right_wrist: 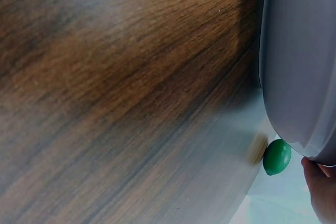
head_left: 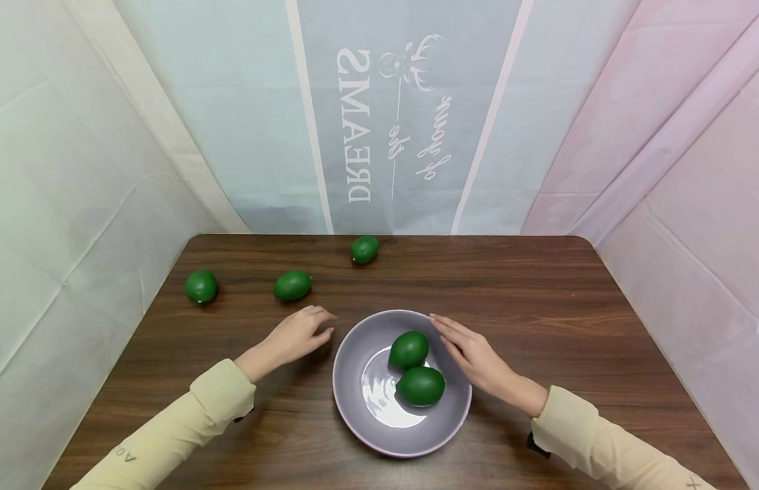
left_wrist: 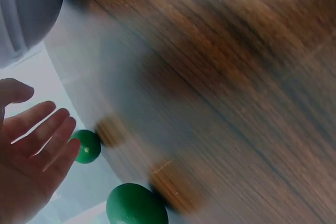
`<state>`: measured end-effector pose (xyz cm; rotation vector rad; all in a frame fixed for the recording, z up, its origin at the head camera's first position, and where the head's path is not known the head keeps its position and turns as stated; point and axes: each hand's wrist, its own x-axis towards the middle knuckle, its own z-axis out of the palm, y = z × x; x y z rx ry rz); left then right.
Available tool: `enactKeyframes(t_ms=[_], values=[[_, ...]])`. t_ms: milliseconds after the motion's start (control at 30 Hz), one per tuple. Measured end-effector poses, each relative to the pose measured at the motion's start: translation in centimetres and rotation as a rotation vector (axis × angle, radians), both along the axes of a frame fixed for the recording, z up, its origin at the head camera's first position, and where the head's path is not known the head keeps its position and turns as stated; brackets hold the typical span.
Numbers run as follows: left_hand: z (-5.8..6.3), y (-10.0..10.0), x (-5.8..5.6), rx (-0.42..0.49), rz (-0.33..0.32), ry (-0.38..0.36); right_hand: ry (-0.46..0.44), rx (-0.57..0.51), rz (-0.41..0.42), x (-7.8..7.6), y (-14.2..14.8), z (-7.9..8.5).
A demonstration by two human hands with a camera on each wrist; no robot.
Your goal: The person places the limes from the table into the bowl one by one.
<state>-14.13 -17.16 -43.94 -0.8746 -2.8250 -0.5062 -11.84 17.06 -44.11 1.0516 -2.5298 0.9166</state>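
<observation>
A round grey bowl (head_left: 367, 429) stands near the middle of the table and holds two green limes, one (head_left: 409, 349) behind the other (head_left: 421, 386). My right hand (head_left: 477, 357) lies at the bowl's right rim with its fingers fairly straight; in the right wrist view a fingertip of that hand (right_wrist: 321, 190) meets the rim. Left of the bowl, my left hand (head_left: 295, 335) is apart from it, fingers relaxed and slightly bent, holding nothing. The left wrist view shows that hand (left_wrist: 31, 156) with spread fingers below the bowl's side (left_wrist: 31, 14).
Three more limes lie on the wooden table (head_left: 538, 292): one at the far left (head_left: 201, 286), one (head_left: 293, 285) just beyond my left hand, and one (head_left: 364, 250) near the back edge. Fabric walls enclose the table at the back and both sides.
</observation>
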Motion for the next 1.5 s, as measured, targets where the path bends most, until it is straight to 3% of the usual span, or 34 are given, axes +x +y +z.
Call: enactKeyframes(t_ms=[200, 400, 967, 1500], values=[[0.1, -0.4, -0.1, -0.035, 0.019, -0.051, 0.005, -0.004, 0.013, 0.0, 0.0, -0.1], [0.4, -0.7, -0.4, -0.039, 0.034, -0.048, 0.01, -0.002, 0.011, 0.0, 0.0, -0.1], [1.0, -1.7, -1.2, -0.021, 0.072, 0.016, 0.002, -0.018, 0.012, 0.1, 0.0, 0.0], [1.3, -2.7, -2.3, 0.021, 0.088, 0.12, 0.002, -0.008, 0.008, 0.0, 0.1, 0.0]])
